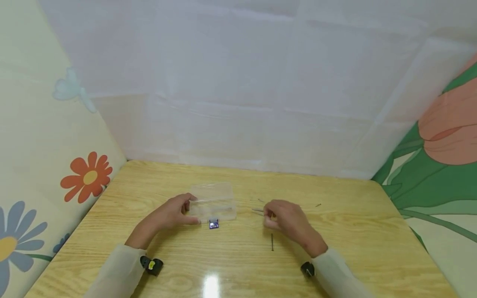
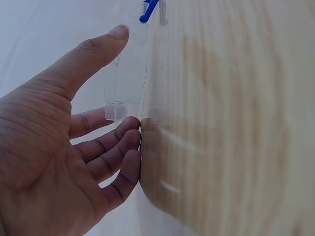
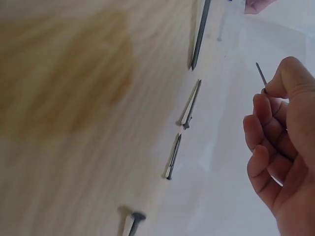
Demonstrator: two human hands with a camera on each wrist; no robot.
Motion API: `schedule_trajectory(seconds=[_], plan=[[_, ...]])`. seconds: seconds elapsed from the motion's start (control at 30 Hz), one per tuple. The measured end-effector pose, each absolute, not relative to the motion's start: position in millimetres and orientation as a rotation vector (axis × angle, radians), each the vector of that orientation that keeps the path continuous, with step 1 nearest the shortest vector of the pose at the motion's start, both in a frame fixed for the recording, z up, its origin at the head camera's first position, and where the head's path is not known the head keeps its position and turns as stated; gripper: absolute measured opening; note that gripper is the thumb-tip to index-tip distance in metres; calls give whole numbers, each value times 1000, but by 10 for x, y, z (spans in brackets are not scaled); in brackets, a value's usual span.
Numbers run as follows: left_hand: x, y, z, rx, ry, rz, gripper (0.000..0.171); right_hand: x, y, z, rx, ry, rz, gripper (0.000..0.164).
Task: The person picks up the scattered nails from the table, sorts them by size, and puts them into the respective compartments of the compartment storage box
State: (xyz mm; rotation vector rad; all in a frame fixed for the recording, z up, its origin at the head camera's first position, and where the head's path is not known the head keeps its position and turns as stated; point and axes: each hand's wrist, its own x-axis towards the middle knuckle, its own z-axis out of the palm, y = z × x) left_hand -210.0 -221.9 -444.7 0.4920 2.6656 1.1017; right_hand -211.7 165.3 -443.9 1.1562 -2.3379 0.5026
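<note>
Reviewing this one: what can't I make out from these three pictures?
Head view: whether anything lies in the clear box; it shows too small and hazy.
Head view: which end of the far-right nail is its head; too small.
Left wrist view: the whole blue clasp; the top edge cuts it off.
Right wrist view: the topmost nail's head, cut by the top edge; the lowest nail's tip, cut by the bottom edge.
</note>
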Motion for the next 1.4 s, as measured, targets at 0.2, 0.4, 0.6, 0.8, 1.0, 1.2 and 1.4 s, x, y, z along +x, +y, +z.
schedule_trajectory(seconds=[0.2,0.4,0.6,0.8,1.0,1.2,1.4], plan=[[-2095,-2217,-4447,491,2678,1085,73,-2172,1483,-4423,1202,-2342,551,15],[-2104,-2225,-4451,490,2682,1082,74,-2218,1308,-4389,1247,-2381,596,12],[-2105,-2229,-4446,496,2676,1083,74,-2260,1152,-4346,1313,-2471,639,11],[-2084,-2220,-4424,479,2672,1089,73,-2324,1018,-4344,1373,-2507,655,12],[-2078,-2213,-4417,470,2681,1077,73,-2361,917,-4339,1414,-2489,680,12],[-2070,-2220,-4417,481,2679,1083,72,-2385,856,-4338,1412,-2529,717,11],[-2069,-2233,-4423,502,2687,1086,73,-2410,809,-4347,1441,-2530,732,12]])
